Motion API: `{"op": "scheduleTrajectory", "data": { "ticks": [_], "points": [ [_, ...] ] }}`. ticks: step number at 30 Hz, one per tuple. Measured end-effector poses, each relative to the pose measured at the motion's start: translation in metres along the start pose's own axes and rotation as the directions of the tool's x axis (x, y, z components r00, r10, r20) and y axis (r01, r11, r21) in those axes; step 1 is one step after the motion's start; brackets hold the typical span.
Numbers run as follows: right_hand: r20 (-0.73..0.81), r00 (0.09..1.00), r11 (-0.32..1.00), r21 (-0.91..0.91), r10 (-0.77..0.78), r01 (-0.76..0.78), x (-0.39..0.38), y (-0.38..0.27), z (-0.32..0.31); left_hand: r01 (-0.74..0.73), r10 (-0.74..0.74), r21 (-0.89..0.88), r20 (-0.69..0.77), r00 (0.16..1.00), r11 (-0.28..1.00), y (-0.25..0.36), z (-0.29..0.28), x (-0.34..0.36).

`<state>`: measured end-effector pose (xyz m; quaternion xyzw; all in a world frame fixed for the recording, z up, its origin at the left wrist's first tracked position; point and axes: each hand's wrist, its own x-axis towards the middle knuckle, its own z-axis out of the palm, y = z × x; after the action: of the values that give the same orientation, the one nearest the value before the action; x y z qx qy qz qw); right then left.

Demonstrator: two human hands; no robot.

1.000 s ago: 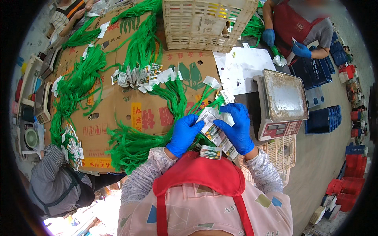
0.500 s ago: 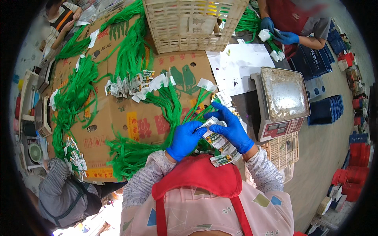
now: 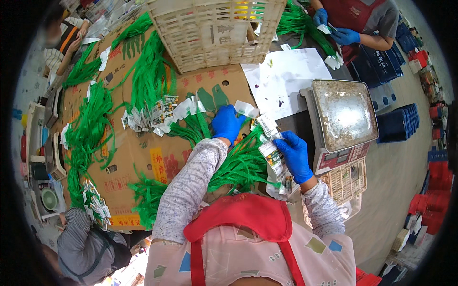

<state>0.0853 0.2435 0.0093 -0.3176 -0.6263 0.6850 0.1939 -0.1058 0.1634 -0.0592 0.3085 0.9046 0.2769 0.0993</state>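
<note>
My right hand (image 3: pixel 296 156), in a blue glove, pinches a strip of printed labels (image 3: pixel 273 156) that hangs down toward my apron. My left hand (image 3: pixel 228 124), gloved alike, reaches forward over the cardboard. Its fingers are curled beside a white tag (image 3: pixel 246 109) and the tops of green mesh bags; what lies between them is hidden. A bunch of green mesh bags (image 3: pixel 241 167) spreads under my left forearm and in front of my chest. More tagged mesh bags (image 3: pixel 193 128) lie just left of that hand. Another printed label (image 3: pixel 267 125) sits above my right hand.
A plastic crate (image 3: pixel 217 38) stands at the far side. On the right are a weighing scale (image 3: pixel 343 117), white paper (image 3: pixel 286 76) and a lower crate (image 3: pixel 346 183). Mesh bags (image 3: pixel 90 124) cover the cardboard's left side. Co-workers are at far left, near left and far right.
My left hand has left the labels near my right hand and moved forward to the tagged mesh bags. The right hand keeps the label strip, slightly lower and to the right.
</note>
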Motion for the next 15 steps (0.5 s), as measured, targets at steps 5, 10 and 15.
{"op": "scheduleTrajectory", "data": {
  "ticks": [5, 10, 15],
  "points": [
    [0.029, 0.999, 0.991, -0.129, -0.034, 0.038, 0.0, -0.001, -0.013, 0.061, -0.063, -0.078, -0.031, 0.998, 0.995, -0.012, 0.013, 0.007],
    [0.128, 0.99, 0.99, -0.122, -0.06, 0.076, 0.004, -0.01, -0.009, 0.087, -0.108, -0.221, -0.084, 0.991, 0.971, -0.017, 0.013, -0.004],
    [0.193, 0.966, 0.983, -0.034, -0.169, 0.179, 0.002, -0.014, 0.002, 0.135, -0.137, -0.093, -0.023, 0.99, 0.987, -0.009, 0.022, -0.006]
  ]
}}
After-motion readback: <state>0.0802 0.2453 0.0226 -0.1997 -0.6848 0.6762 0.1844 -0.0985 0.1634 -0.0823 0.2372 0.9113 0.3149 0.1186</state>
